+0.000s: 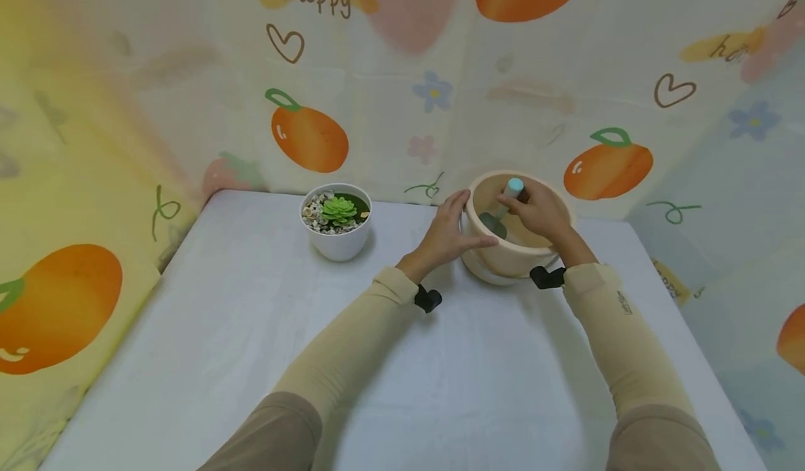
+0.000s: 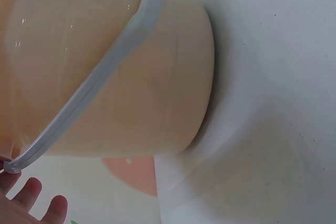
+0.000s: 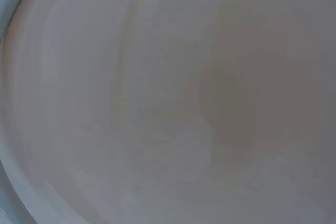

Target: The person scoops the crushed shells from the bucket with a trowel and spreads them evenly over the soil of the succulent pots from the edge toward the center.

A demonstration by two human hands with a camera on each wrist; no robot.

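Note:
A peach-coloured bucket (image 1: 512, 256) stands at the back right of the table, its pale handle (image 2: 100, 74) hanging down across the outside. My left hand (image 1: 445, 237) rests on the bucket's left rim, fingers extended and thumb stretched along the front. Inside the bucket, my right hand (image 1: 544, 212) grips a tool by its light blue handle (image 1: 514, 188). The tool's dark grey-green head (image 1: 493, 225) points down to the left; its exact kind is unclear. In the right wrist view the bucket's pale wall (image 3: 173, 98) fills the frame, blurred.
To the left of the bucket stands a white pot (image 1: 339, 244) holding a green succulent and pebbles. A white cloth (image 1: 390, 373) covers the table. Behind and beside it hang printed curtains (image 1: 390, 107) with oranges and hearts.

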